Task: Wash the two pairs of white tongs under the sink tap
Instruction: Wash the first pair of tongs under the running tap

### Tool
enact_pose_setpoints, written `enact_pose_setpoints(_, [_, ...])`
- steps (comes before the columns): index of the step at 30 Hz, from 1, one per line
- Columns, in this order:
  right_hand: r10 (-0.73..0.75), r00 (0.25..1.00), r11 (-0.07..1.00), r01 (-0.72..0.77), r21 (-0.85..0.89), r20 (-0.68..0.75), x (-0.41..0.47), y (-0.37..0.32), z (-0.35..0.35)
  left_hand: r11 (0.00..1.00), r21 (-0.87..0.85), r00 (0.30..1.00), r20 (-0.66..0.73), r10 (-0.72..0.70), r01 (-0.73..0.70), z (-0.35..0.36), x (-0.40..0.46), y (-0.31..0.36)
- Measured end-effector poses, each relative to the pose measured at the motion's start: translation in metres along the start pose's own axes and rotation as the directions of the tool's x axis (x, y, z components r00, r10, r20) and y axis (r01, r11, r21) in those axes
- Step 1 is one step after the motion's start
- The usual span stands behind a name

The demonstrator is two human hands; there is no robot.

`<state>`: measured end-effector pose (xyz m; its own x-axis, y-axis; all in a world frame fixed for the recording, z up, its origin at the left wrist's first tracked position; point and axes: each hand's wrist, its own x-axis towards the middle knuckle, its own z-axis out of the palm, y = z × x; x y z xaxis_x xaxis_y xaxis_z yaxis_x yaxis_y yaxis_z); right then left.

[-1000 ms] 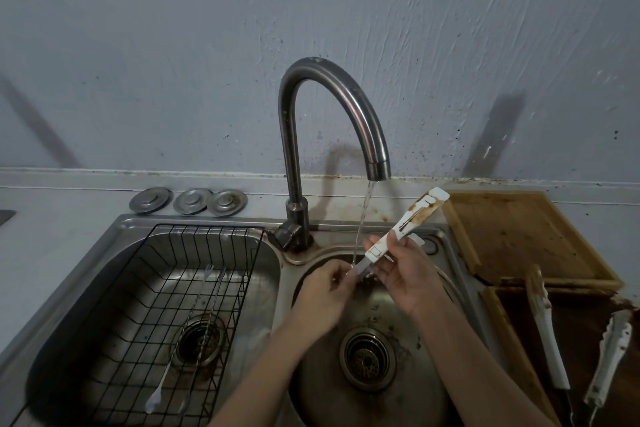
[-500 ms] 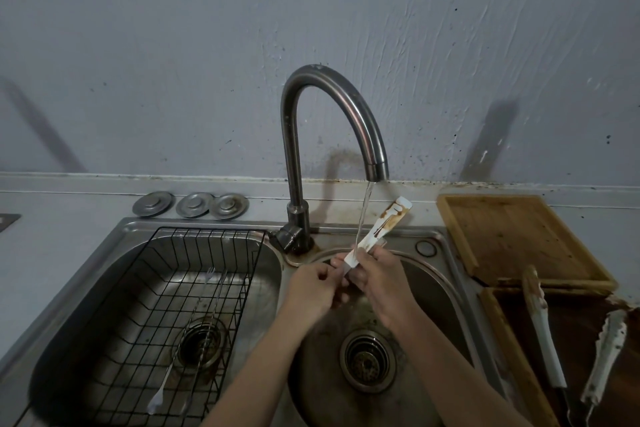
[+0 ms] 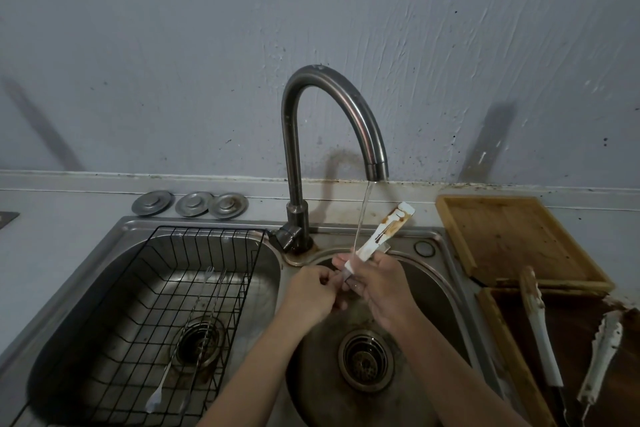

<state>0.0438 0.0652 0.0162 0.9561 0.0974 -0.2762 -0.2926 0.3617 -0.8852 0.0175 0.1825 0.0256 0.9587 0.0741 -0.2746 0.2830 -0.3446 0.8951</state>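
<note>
A pair of white tongs (image 3: 382,233), smeared with brown sauce, sticks up and to the right out of my hands over the right sink basin (image 3: 440,274). My right hand (image 3: 377,282) grips its lower part. My left hand (image 3: 311,291) pinches the lower tip beside it. Water runs from the curved tap (image 3: 346,104) in a thin stream that lands where my hands meet. A second pair of white tongs (image 3: 540,329), also stained, lies spread on a dark wooden tray (image 3: 498,326) at the right.
The left basin holds a black wire rack (image 3: 145,291) with thin metal utensils (image 3: 194,329) in it. Three round metal plugs (image 3: 190,204) sit on the counter behind it. A lighter wooden tray (image 3: 512,239) lies right of the tap.
My hands and the tongs shifted left and back under the stream, then stayed there. The tongs' stained end now points up beside the water.
</note>
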Motion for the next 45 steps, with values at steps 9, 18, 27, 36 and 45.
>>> enact_pose_setpoints(9, [-0.033,0.991,0.999,0.038,-0.035,0.133,-0.006,0.003,-0.001,0.999,0.013,0.997,0.070,0.034,-0.035,-0.004,-0.005,-0.001])
enact_pose_setpoints(18, [-0.096,0.995,0.776,0.056,-0.629,-0.029,-0.009,-0.023,-0.024,0.989,-0.146,0.986,0.161,0.041,-0.017,-0.008,-0.003,-0.004])
enact_pose_setpoints(27, [0.037,0.998,0.308,0.044,-0.950,0.059,-0.008,-0.015,-0.013,0.590,-0.739,0.943,0.301,-0.140,0.323,0.028,0.004,-0.016])
enact_pose_setpoints(36, [0.010,0.996,0.227,0.087,-0.970,0.091,-0.007,-0.013,-0.024,0.530,-0.736,0.907,0.356,-0.227,0.421,0.036,0.008,-0.015])
enact_pose_setpoints(45, [-0.077,0.991,0.211,0.125,-0.969,0.111,-0.018,-0.016,-0.040,0.643,-0.641,0.906,0.337,-0.255,0.420,0.039,0.012,-0.015])
